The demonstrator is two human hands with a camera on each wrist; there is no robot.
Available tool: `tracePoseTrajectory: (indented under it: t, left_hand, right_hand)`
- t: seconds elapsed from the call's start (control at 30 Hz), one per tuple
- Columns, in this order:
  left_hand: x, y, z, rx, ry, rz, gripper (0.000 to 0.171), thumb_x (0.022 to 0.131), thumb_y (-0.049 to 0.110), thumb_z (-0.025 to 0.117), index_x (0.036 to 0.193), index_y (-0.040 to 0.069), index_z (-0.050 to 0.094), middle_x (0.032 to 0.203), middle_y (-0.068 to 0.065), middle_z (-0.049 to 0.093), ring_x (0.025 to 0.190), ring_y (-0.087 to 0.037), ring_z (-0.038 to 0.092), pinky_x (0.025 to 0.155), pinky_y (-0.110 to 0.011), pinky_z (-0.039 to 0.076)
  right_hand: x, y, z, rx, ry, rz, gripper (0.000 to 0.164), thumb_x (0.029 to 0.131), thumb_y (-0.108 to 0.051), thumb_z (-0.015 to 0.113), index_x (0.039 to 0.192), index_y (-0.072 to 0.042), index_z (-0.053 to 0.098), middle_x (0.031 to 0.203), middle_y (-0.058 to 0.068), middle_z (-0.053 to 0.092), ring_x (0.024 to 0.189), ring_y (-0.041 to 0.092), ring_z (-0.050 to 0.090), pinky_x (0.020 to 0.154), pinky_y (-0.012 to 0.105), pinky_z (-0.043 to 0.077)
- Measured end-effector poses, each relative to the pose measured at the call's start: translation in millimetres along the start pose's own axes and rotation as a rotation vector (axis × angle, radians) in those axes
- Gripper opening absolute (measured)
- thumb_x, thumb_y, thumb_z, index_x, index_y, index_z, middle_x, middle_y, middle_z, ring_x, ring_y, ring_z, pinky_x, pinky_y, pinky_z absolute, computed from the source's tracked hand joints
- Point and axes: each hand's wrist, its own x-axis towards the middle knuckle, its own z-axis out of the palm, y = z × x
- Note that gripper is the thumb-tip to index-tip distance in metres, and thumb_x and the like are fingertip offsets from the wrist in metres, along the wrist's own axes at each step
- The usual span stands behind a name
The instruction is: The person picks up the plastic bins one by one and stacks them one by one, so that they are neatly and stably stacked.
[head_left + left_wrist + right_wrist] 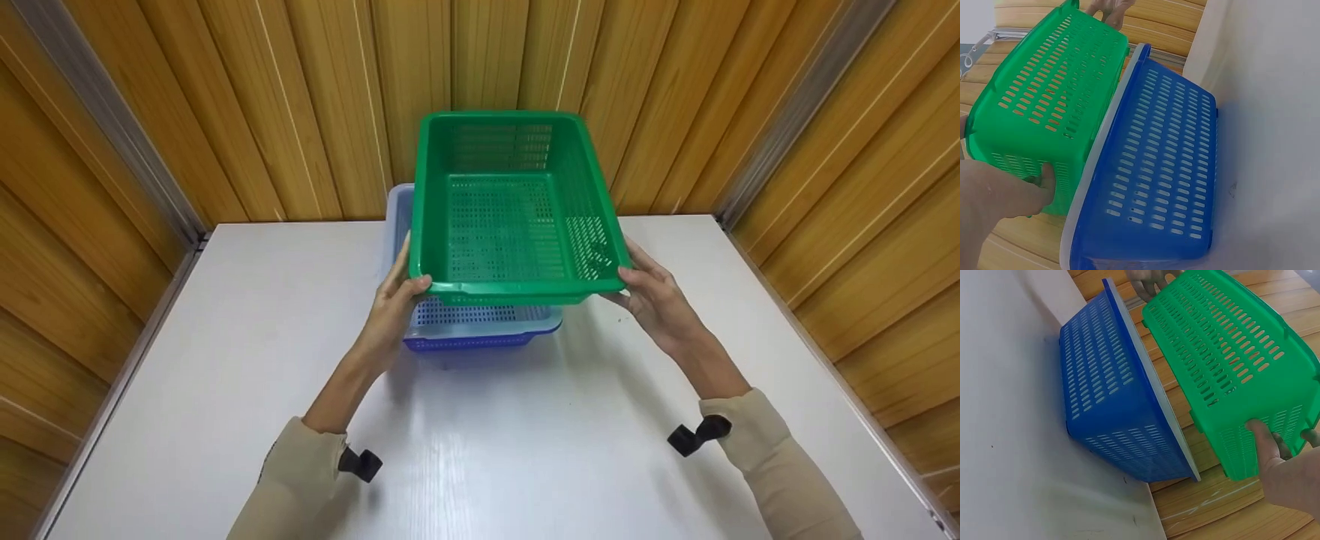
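Both hands hold a green plastic basket [506,225] by its near corners, raised and tilted over other baskets. My left hand [390,307] grips the near left corner, thumb on the rim and fingers along the outer wall. At the near right corner my right hand [652,296] does the same. Below it stands a blue basket [1157,157] on the table, with a pale blue-grey basket [480,328] nested inside, its rim just above the blue one. The green basket hides much of the nested pair in the head view. Its slotted walls show in both wrist views.
The white table [225,390] runs up to a wood-grain panel wall [322,112] behind the baskets. More wood panels rise at left and right, with grey metal strips [795,105] in the corners. Each beige sleeve carries a black wrist mount [364,465].
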Motion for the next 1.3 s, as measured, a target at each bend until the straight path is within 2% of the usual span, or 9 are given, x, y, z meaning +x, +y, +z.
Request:
tracePoseTrajectory:
  t: [0.17, 0.33, 0.53, 0.73, 0.93, 1.1, 1.3]
  left_hand:
    - [-4.9, 0.1, -7.5, 0.026, 0.021, 0.011, 0.076, 0.103, 0.026, 0.051, 0.165, 0.036, 0.008, 0.174, 0.003, 0.004, 0.161, -0.027, 0.009, 0.130, -0.049, 0.015]
    - [-8.3, -1.6, -13.3, 0.042, 0.001, 0.025, 0.078, 0.102, 0.029, 0.052, 0.165, 0.035, 0.006, 0.174, 0.001, 0.002, 0.162, -0.025, 0.005, 0.131, -0.047, 0.014]
    - [-12.2, -4.4, -18.0, 0.042, 0.010, 0.000, 0.079, 0.102, 0.029, 0.052, 0.165, 0.034, 0.005, 0.174, 0.003, -0.001, 0.162, -0.024, 0.001, 0.131, -0.046, 0.008]
    - [-15.8, -6.5, -24.0, 0.049, 0.023, -0.006, 0.078, 0.103, 0.028, 0.050, 0.166, 0.033, 0.003, 0.174, 0.003, -0.001, 0.162, -0.025, 0.000, 0.131, -0.048, 0.006]
    - [-20.4, -6.8, -28.6, 0.037, 0.041, -0.033, 0.077, 0.104, 0.026, 0.049, 0.166, 0.032, 0.002, 0.174, 0.000, -0.002, 0.162, -0.025, -0.001, 0.131, -0.046, 0.007]
    - [-24.1, -6.9, -32.1, 0.034, 0.049, -0.071, 0.078, 0.105, 0.023, 0.050, 0.166, 0.033, 0.002, 0.174, -0.006, 0.001, 0.162, -0.028, 0.001, 0.131, -0.048, 0.009]
    - [-23.9, -6.9, -39.8, 0.050, 0.045, -0.095, 0.080, 0.104, 0.024, 0.054, 0.166, 0.030, 0.003, 0.172, -0.011, 0.007, 0.161, -0.029, 0.006, 0.131, -0.049, 0.010]
  right_hand:
    - [3.2, 4.3, 8.2, 0.034, -0.009, 0.014, 0.058, 0.105, -0.014, 0.047, 0.161, -0.021, 0.033, 0.155, 0.013, 0.049, 0.124, 0.020, 0.065, 0.110, 0.039, 0.050]
    - [3.9, 7.5, 12.5, 0.037, -0.009, 0.017, 0.059, 0.105, -0.012, 0.047, 0.161, -0.020, 0.033, 0.156, 0.010, 0.047, 0.127, 0.019, 0.062, 0.109, 0.040, 0.050]
    - [3.2, 14.0, 15.7, 0.056, -0.006, 0.021, 0.059, 0.104, -0.010, 0.047, 0.161, -0.018, 0.033, 0.152, 0.010, 0.051, 0.122, 0.018, 0.065, 0.109, 0.040, 0.050]
    - [5.5, 21.7, 21.5, 0.088, -0.010, 0.019, 0.060, 0.104, -0.007, 0.047, 0.161, -0.015, 0.033, 0.154, 0.011, 0.050, 0.129, 0.020, 0.062, 0.109, 0.041, 0.050]
    - [8.7, 29.6, 25.6, 0.064, -0.016, 0.028, 0.059, 0.104, -0.010, 0.046, 0.161, -0.019, 0.034, 0.157, 0.011, 0.047, 0.138, 0.023, 0.054, 0.110, 0.042, 0.048]
    - [8.3, 33.8, 26.7, 0.037, -0.015, 0.052, 0.059, 0.104, -0.011, 0.047, 0.161, -0.020, 0.034, 0.158, 0.011, 0.046, 0.137, 0.022, 0.054, 0.114, 0.048, 0.043]
    - [9.7, 38.0, 25.1, 0.008, -0.038, 0.065, 0.061, 0.105, -0.013, 0.046, 0.163, -0.020, 0.029, 0.162, 0.011, 0.040, 0.140, 0.019, 0.051, 0.122, 0.060, 0.029]
